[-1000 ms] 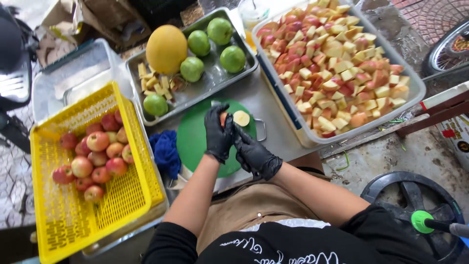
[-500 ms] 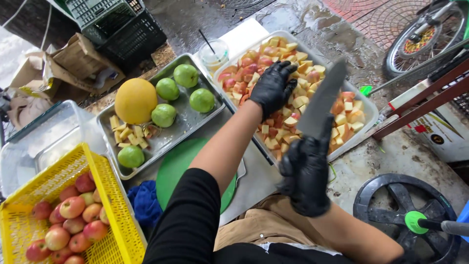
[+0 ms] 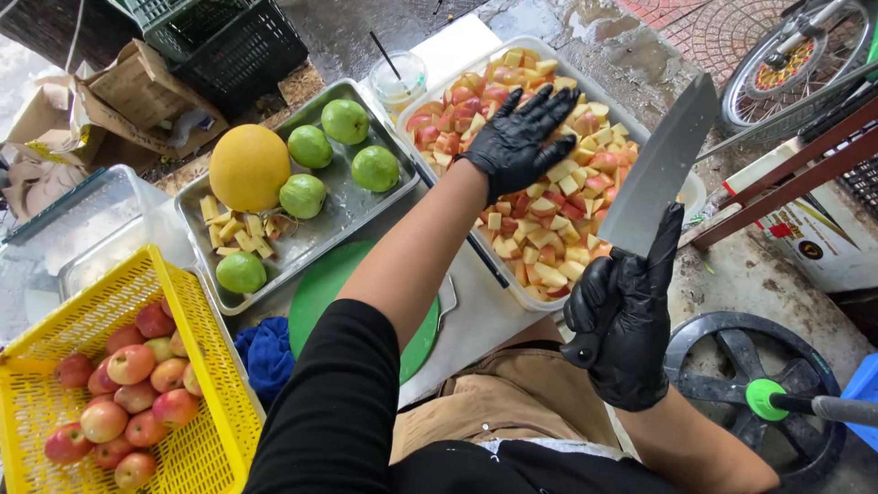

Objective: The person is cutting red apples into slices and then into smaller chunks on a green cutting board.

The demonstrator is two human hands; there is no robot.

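Both my hands wear black gloves. My left hand [image 3: 519, 137] reaches out with fingers spread over a clear tub [image 3: 476, 245] full of cut apple pieces [image 3: 549, 229], and holds nothing. My right hand [image 3: 631, 329] grips the handle of a large steel knife [image 3: 660, 169], blade raised and pointing up to the right over the tub's near corner. A round green cutting board [image 3: 315, 297] lies under my left forearm.
A steel tray [image 3: 343, 215] holds several green guavas [image 3: 304, 195], a yellow melon [image 3: 248, 166] and fruit scraps. A yellow basket [image 3: 215, 430] at the left holds whole red apples [image 3: 123, 393]. A blue cloth [image 3: 270, 357] lies beside the board. A plastic cup [image 3: 400, 89] stands behind the tub.
My left hand left the cutting board, reached over the tub and opened its fingers wide. My right hand lifted the knife up and rightward. The apple pieces on the board are gone.
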